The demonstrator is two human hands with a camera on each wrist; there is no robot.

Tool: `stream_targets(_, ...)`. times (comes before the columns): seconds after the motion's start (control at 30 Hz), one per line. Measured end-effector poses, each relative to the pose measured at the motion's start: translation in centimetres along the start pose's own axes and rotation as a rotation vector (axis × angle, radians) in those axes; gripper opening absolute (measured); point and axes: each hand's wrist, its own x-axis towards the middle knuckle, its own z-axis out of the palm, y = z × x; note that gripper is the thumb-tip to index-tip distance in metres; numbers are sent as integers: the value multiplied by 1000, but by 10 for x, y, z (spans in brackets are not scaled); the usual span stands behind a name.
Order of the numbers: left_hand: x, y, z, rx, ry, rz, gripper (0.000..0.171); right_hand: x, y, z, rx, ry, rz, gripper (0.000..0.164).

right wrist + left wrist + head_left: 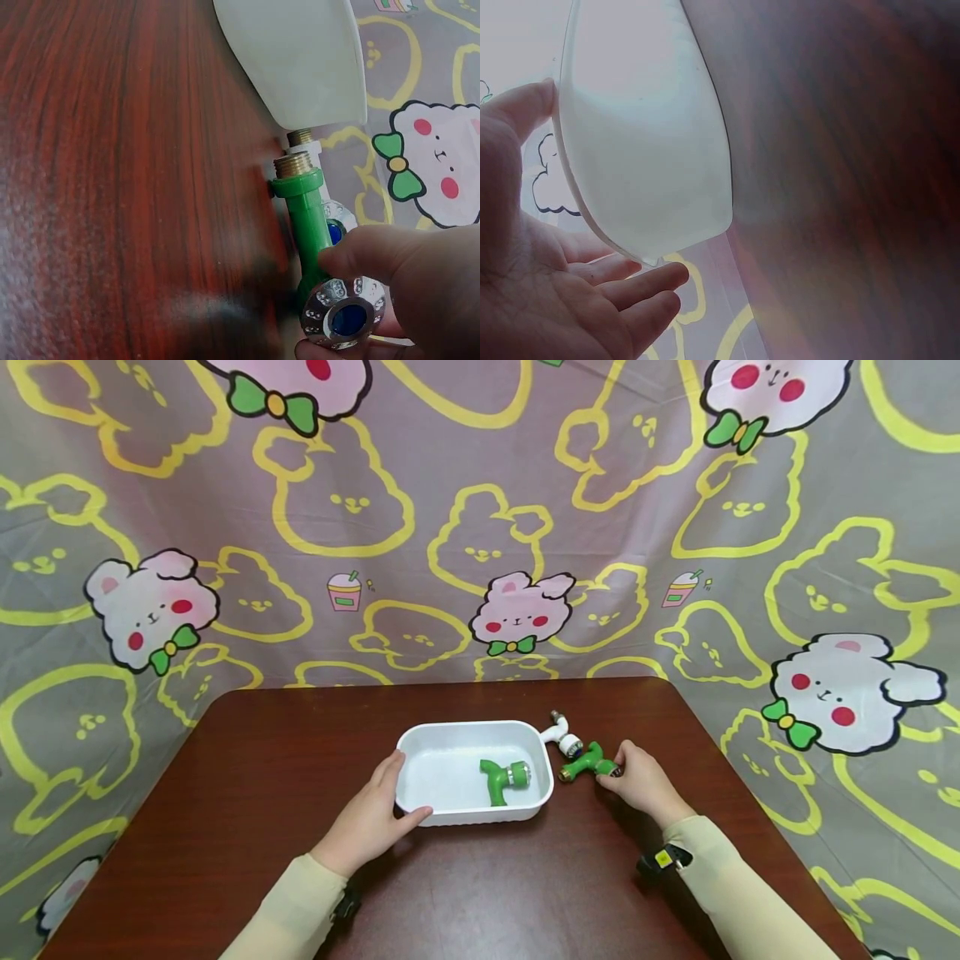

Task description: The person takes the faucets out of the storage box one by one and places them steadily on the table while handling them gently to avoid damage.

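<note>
A white plastic basin (450, 781) sits on the table with one green faucet (497, 779) lying inside it. My left hand (369, 817) rests against the basin's left end, its thumb at the near rim and its fingers at the far left corner. In the left wrist view the left hand (577, 277) has loosely extended fingers beside the basin wall (649, 150). To the right of the basin, my right hand (643, 783) pinches a second green faucet (588, 762) near its silver, blue-centred handle (345, 315). Brass threads show at this faucet's end.
A white faucet (561, 735) lies just beyond the held green one, close to the basin's right end. The dark wooden table (300, 727) meets a patterned cloth (420, 568) behind and at both sides.
</note>
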Motion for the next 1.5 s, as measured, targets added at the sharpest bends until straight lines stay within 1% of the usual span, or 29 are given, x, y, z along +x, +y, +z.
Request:
stream_targets(0.37, 0, -1, 1, 0, 7, -2, 97, -2, -3, -1, -13, -13, 3, 39)
stream_targets(0.57, -1, -1, 1, -5, 12, -2, 97, -1, -3, 1, -11, -6, -6, 39)
stream_targets(1.07, 0, -2, 2, 0, 32, 13, 96, 5, 0, 0, -16, -42, -10, 40)
stream_targets(1.5, -1, 0, 1, -10, 27, 7, 97, 2, -1, -4, -25, -54, -30, 44)
